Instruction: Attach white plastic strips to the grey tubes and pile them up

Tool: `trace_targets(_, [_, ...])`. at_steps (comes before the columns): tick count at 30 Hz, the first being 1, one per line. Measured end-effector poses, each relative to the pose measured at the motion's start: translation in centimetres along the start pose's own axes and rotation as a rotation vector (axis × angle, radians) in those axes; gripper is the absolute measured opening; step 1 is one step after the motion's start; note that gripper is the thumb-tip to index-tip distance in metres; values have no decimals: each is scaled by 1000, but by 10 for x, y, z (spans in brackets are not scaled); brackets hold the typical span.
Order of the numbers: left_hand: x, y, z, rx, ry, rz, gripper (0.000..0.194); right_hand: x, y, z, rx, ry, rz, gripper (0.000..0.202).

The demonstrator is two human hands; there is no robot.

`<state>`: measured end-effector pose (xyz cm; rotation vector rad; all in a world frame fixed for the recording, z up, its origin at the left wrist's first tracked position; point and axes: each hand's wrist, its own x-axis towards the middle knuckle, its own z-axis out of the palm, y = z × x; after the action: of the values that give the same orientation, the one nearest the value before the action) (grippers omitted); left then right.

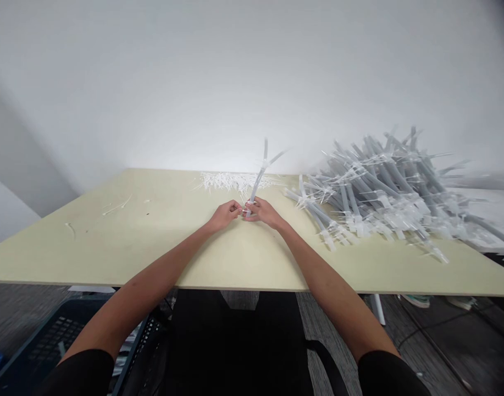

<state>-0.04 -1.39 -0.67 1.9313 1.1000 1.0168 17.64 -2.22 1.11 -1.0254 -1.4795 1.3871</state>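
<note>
In the head view, from where I stand, the person's right hand [263, 213] has its fingers closed around the lower end of a forked grey tube [258, 182]. The tube rises from that grip, leaning slightly to the right, and splits above it into two thin arms whose tips look blurred.

Just left of the grip, the left hand [226, 214] has its thumb and fingers drawn nearly together at the tube's lower end. I can't make out whether anything is pinched between them, nor whether the two hands touch.

Right behind the grip, a scatter of thin white strips [225, 180] lies along the far edge of the pale table [132, 247]. Well off to the left of the hands, a few loose strips [118, 207] lie on the same top. To the right of the grip, and apart from it, a big heap of grey tubes [375, 187] is piled up, clear white ends poking out all over and some facing the near edge.

Below the grip and to its left, a dark basket [33, 352] stands beneath the table's near edge.
</note>
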Motion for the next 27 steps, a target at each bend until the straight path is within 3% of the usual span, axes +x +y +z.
trace_targets(27, [2,-6,1,67,32,26,20,2,4,-1,7,16,-37,25])
